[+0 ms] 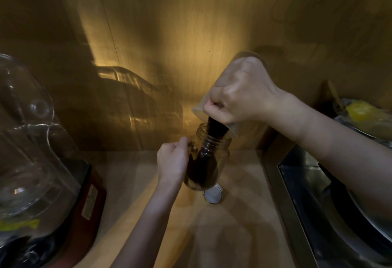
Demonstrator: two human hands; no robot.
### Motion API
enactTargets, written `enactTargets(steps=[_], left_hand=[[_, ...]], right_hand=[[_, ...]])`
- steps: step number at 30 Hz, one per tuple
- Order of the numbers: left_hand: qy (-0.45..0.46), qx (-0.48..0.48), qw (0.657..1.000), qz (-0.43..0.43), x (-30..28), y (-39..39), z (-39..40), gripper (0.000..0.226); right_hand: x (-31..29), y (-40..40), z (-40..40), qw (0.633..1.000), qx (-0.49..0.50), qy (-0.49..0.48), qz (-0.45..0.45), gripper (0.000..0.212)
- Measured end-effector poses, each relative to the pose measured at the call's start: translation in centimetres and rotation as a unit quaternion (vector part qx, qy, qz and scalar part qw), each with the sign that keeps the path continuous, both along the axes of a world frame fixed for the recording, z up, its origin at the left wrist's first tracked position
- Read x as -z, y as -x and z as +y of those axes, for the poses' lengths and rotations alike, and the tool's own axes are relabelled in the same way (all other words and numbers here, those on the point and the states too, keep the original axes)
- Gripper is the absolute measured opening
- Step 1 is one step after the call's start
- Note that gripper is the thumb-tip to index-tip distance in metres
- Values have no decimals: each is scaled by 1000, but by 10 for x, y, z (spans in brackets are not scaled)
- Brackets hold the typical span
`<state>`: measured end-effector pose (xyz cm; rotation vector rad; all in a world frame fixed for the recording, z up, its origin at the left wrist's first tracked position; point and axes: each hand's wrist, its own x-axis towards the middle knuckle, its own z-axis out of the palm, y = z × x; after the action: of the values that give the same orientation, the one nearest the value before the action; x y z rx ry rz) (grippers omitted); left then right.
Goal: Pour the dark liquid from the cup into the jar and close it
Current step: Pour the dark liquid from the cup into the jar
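Dark liquid streaming into clear glass jar on wooden bench, tipped translucent plastic cup gripped by right hand. Left hand clasped round jar. Best kept centred, slow. Round metal lid just beside jar.

**Setting: domestic kitchen corner, dimly lit**

Identified as a home kitchen by fixtures in view. Light wooden countertop set against wood-panelled wall under warm yellow light. Stainless steel sink recessed at right, with dark pan resting inside. Countertop appliance at left: clear glass jug seated on dark red base bearing a label. Yellow packet at far right, contents unclear.
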<state>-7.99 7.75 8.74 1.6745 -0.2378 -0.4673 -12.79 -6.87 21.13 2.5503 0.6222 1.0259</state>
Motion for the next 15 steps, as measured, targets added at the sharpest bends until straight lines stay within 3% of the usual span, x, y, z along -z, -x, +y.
enactTargets(steps=[15], left_hand=[[7, -12, 1000, 1, 3, -3, -2, 34]], right_hand=[[0, -4, 1, 1000, -11, 23, -7, 40]])
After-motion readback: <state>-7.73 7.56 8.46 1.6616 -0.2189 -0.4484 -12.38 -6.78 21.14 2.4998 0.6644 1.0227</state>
